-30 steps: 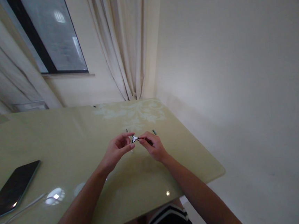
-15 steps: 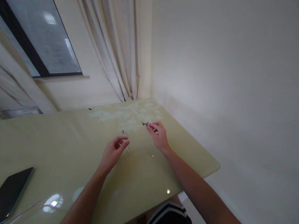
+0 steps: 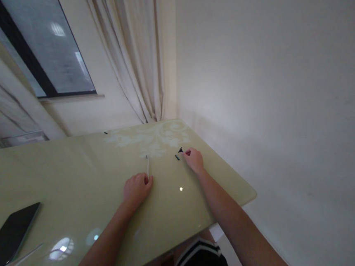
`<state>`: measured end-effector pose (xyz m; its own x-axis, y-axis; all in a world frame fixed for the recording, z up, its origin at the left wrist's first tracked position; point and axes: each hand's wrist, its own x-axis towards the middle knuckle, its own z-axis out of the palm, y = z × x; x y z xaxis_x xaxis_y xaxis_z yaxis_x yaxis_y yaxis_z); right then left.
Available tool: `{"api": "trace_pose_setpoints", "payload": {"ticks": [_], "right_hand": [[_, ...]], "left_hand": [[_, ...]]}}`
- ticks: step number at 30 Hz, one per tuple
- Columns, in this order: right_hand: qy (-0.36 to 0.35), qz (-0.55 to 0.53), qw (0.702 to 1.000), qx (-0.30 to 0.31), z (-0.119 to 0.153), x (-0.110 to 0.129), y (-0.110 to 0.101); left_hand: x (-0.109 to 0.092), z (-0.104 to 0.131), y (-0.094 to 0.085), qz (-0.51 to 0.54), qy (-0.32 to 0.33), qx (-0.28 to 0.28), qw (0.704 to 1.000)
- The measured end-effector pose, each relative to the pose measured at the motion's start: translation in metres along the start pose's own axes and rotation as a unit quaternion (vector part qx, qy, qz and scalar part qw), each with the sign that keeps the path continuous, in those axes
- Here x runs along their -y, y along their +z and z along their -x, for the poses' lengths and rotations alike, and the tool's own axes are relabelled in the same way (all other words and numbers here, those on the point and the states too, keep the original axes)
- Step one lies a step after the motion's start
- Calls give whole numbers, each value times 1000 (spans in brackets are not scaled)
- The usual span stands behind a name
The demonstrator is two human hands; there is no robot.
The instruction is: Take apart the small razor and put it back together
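A thin white stick with a dark tip (image 3: 148, 163) points away from me across the table, its near end hidden at my left hand (image 3: 137, 189). That hand rests low over the tabletop, thumb and fingers closed around the near end. My right hand (image 3: 194, 159) is further right, fingers pinched at a small black piece (image 3: 180, 150) that is too small to make out. Beside it, a short dark bar (image 3: 177, 157) lies on the table, apart from the fingers.
The glossy pale yellow-green table (image 3: 171, 208) has a right edge close to the wall (image 3: 270, 100). A dark tablet (image 3: 14, 232) lies at the left, with a thin pale cable (image 3: 20, 259) near it. A tiny black item (image 3: 106, 133) sits at the far edge.
My left hand has come lower and nearer, closing at the stick's near end. My right hand has shifted slightly right and down, and the short dark bar now lies separately on the table.
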<state>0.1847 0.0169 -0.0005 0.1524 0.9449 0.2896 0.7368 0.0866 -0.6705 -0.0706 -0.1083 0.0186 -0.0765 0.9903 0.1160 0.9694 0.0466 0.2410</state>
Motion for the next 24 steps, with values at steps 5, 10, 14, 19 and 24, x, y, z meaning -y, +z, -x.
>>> {"api": "trace_pose_setpoints", "payload": {"ticks": [5, 10, 14, 19, 24], "right_hand": [[-15, 11, 999, -45, -4, 0, 2], [-76, -89, 990, -80, 3, 12, -8], [-164, -207, 961, 83, 26, 38, -5], [-180, -314, 909, 207, 49, 65, 7], [-100, -411, 876, 232, 44, 60, 14]], "left_hand": [[1, 0, 1, 11, -24, 1, 1000], [2, 0, 1, 93, -27, -57, 994], [-18, 4, -1, 174, 26, -129, 976], [-49, 12, 2, 240, 103, -108, 959], [-49, 10, 8, 272, 124, -36, 954]]}}
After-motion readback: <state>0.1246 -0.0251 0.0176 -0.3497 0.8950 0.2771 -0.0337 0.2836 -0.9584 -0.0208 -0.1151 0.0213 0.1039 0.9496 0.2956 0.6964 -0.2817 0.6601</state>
